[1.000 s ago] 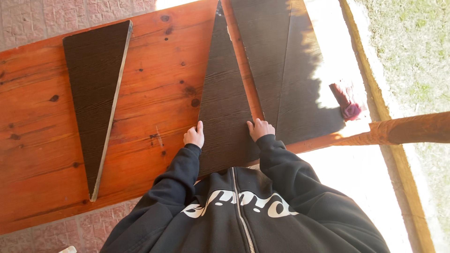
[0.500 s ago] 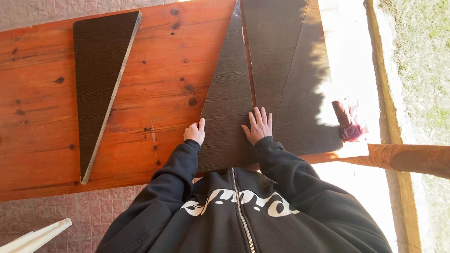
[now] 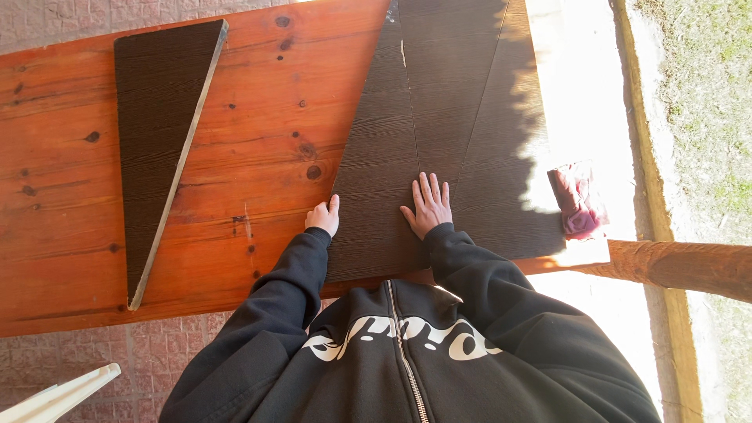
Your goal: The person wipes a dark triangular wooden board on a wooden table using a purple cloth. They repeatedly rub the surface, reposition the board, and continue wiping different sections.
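Observation:
Dark brown wedge-shaped wood panels (image 3: 439, 102) lie side by side on a reddish pine table (image 3: 258, 141). My right hand (image 3: 428, 205) rests flat, fingers spread, on the near end of these panels, by a seam between two of them. My left hand (image 3: 323, 217) has its fingers curled at the left edge of the leftmost panel (image 3: 376, 196), thumb against that edge. Both arms wear black hoodie sleeves.
A separate dark triangular panel (image 3: 157, 133) lies on the left part of the table. A crumpled dark red cloth (image 3: 578, 200) sits at the table's sunlit right end. A wooden beam (image 3: 689, 266) runs at right, a white object (image 3: 55, 395) at bottom left, brick paving below.
My right hand has opened out and slid forward to lie flat on the panels. The camera view has shifted, so the table sits lower and further right in the frame.

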